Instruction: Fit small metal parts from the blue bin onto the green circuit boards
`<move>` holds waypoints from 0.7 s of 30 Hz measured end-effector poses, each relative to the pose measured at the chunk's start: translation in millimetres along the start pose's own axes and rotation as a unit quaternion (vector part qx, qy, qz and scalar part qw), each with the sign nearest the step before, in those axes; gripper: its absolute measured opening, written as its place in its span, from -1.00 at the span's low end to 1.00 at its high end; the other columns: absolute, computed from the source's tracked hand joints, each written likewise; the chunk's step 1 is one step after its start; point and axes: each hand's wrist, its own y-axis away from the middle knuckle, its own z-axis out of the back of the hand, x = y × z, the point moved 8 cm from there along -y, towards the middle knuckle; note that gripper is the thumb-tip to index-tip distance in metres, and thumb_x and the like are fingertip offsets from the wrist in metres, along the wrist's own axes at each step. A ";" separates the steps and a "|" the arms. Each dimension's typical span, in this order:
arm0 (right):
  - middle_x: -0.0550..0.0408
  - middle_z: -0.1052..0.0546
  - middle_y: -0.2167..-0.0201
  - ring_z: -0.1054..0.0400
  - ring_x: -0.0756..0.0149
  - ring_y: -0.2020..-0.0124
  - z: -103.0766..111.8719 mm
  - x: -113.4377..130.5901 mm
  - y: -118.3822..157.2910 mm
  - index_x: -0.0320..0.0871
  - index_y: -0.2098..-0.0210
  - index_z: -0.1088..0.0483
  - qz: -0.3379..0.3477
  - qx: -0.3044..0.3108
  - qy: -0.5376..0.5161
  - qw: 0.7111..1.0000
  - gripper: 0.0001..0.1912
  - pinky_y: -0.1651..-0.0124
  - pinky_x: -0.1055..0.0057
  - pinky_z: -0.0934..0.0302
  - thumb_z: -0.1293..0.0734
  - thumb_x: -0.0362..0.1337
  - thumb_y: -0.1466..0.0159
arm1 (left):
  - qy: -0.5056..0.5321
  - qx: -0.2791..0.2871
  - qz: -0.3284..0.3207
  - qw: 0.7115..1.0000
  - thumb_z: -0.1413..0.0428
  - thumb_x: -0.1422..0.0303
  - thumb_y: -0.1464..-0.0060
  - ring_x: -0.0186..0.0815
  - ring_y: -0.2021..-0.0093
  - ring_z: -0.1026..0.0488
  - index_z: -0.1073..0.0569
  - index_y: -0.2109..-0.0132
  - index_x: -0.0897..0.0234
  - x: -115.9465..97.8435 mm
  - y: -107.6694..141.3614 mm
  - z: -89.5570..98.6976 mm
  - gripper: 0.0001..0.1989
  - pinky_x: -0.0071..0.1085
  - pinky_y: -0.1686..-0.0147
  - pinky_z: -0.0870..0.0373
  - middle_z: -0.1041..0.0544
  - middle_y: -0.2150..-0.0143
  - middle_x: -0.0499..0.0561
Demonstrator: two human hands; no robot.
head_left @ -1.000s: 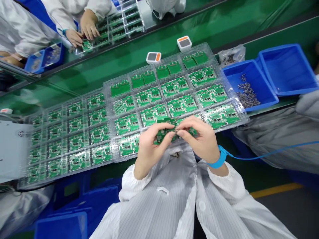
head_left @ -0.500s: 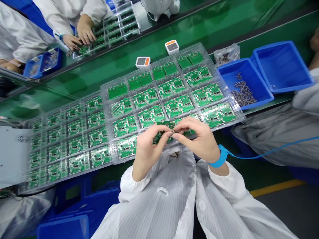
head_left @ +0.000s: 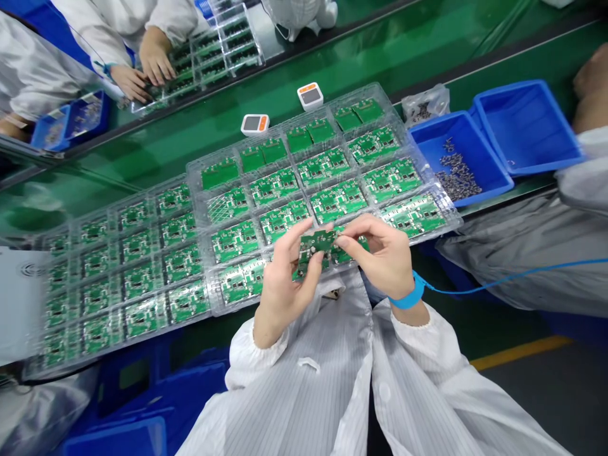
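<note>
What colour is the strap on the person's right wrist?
The antistatic wrist strap is bright blue, best seen in the head view.

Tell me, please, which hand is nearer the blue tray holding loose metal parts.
The right hand is nearer, below and left of the blue tray; the left hand lies farther left, beyond the right hand.

A long green assembly bench (head_left: 142, 149) crosses the room, blue plastic crates (head_left: 161, 386) beneath it, above a grey floor (head_left: 536, 405) with a yellow stripe (head_left: 522, 353).

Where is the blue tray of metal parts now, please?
In the head view, the blue tray sits upper right, between the blister tray and a second blue tray.
</note>
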 end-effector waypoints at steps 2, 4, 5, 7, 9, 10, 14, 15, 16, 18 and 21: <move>0.11 -0.66 0.29 -0.54 0.25 0.23 0.6 -0.8 -0.4 -0.05 0.27 -0.63 -0.002 -0.006 0.003 1.000 -0.88 0.17 0.26 -0.45 -0.58 -0.30 -0.42 | 0.001 0.016 0.010 1.000 -0.18 0.39 -0.55 -0.31 0.13 -0.75 -0.24 -0.60 0.11 0.6 0.7 -3.3 -0.39 -0.32 0.06 -0.78 -0.71 -0.20 0.12; 0.11 -0.66 0.30 -0.54 0.25 0.24 0.9 -1.2 -0.7 -0.05 0.27 -0.63 -0.005 -0.007 0.007 1.000 -0.87 0.17 0.26 -0.44 -0.58 -0.30 -0.42 | 0.005 0.025 -0.004 1.000 -0.18 0.44 -0.54 -0.29 0.03 -0.77 -0.31 -0.55 0.11 -3.8 -0.7 -4.4 -0.45 -0.32 -0.02 -0.79 -0.72 -0.25 0.11; 0.11 -0.66 0.30 -0.54 0.25 0.24 0.7 -1.4 -0.8 -0.06 0.28 -0.62 -0.007 -0.006 0.009 1.000 -0.87 0.17 0.26 -0.44 -0.58 -0.30 -0.42 | 0.011 0.025 -0.015 1.000 -0.18 0.47 -0.54 -0.25 -0.10 -0.77 -0.35 -0.52 0.11 -6.6 -1.9 -4.2 -0.48 -0.31 -0.11 -0.78 -0.70 -0.31 0.11; 0.11 -0.65 0.32 -0.53 0.25 0.25 -0.2 -1.9 -0.8 -0.06 0.29 -0.61 -0.011 -0.004 0.009 1.000 -0.85 0.17 0.26 -0.43 -0.57 -0.30 -0.42 | 0.025 0.024 -0.033 0.999 -0.18 0.53 -0.51 -0.22 -0.33 -0.69 -0.38 -0.50 0.09 -11.2 -4.3 -3.3 -0.46 -0.30 -0.31 -0.71 -0.66 -0.40 0.09; 0.12 -0.65 0.32 -0.53 0.26 0.26 -1.7 -3.0 -0.7 -0.07 0.30 -0.60 -0.017 -0.002 0.008 1.000 -0.85 0.17 0.26 -0.43 -0.56 -0.31 -0.43 | 0.023 0.026 -0.053 0.998 -0.18 0.58 -0.50 -0.24 -0.41 -0.63 -0.38 -0.52 0.07 -14.6 -5.9 -2.7 -0.41 -0.33 -0.40 -0.64 -0.66 -0.41 0.05; 0.12 -0.64 0.32 -0.52 0.27 0.26 -2.4 -4.0 -0.6 -0.07 0.30 -0.60 -0.022 -0.002 0.006 1.000 -0.85 0.17 0.27 -0.43 -0.55 -0.31 -0.43 | 0.016 0.029 -0.063 0.997 -0.18 0.59 -0.49 -0.26 -0.42 -0.62 -0.37 -0.54 0.06 -16.0 -6.3 -2.8 -0.39 -0.36 -0.41 -0.62 -0.66 -0.42 0.04; 0.13 -0.63 0.33 -0.51 0.28 0.26 -5.4 -9.7 0.1 -0.07 0.29 -0.58 -0.049 0.000 0.004 0.999 -0.85 0.15 0.28 -0.42 -0.54 -0.27 -0.44 | -0.016 0.044 -0.091 0.995 -0.16 0.62 -0.49 -0.29 -0.42 -0.62 -0.37 -0.56 0.08 -18.7 -5.9 -4.2 -0.37 -0.38 -0.43 -0.59 -0.64 -0.44 0.03; 0.13 -0.63 0.32 -0.51 0.28 0.26 -6.3 -11.0 0.3 -0.07 0.28 -0.58 -0.053 0.003 0.005 0.999 -0.85 0.15 0.28 -0.42 -0.54 -0.25 -0.44 | -0.020 0.045 -0.092 0.995 -0.15 0.62 -0.49 -0.28 -0.42 -0.62 -0.37 -0.56 0.08 -18.5 -5.5 -4.3 -0.37 -0.37 -0.44 -0.59 -0.64 -0.44 0.03; 0.12 -0.63 0.32 -0.51 0.27 0.25 -7.1 -12.0 0.3 -0.07 0.27 -0.58 -0.057 0.006 0.005 0.998 -0.85 0.14 0.27 -0.42 -0.54 -0.23 -0.44 | -0.022 0.045 -0.093 0.994 -0.15 0.61 -0.49 -0.27 -0.42 -0.62 -0.37 -0.56 0.08 -17.9 -5.2 -4.3 -0.37 -0.36 -0.44 -0.60 -0.63 -0.45 0.03; 0.12 -0.63 0.32 -0.50 0.27 0.25 -8.3 -13.4 0.2 -0.07 0.27 -0.57 -0.061 0.009 0.005 0.998 -0.83 0.14 0.27 -0.42 -0.54 -0.21 -0.45 | -0.025 0.047 -0.091 0.994 -0.15 0.60 -0.50 -0.26 -0.42 -0.62 -0.38 -0.56 0.07 -16.5 -4.4 -4.6 -0.37 -0.34 -0.43 -0.61 -0.63 -0.45 0.03; 0.12 -0.62 0.32 -0.49 0.28 0.26 -9.5 -15.1 -0.3 -0.08 0.28 -0.56 -0.062 0.011 0.004 0.998 -0.81 0.15 0.28 -0.41 -0.54 -0.18 -0.45 | -0.031 0.051 -0.089 0.994 -0.15 0.59 -0.50 -0.25 -0.42 -0.63 -0.38 -0.57 0.08 -13.8 -3.4 -5.1 -0.38 -0.35 -0.43 -0.61 -0.62 -0.46 0.05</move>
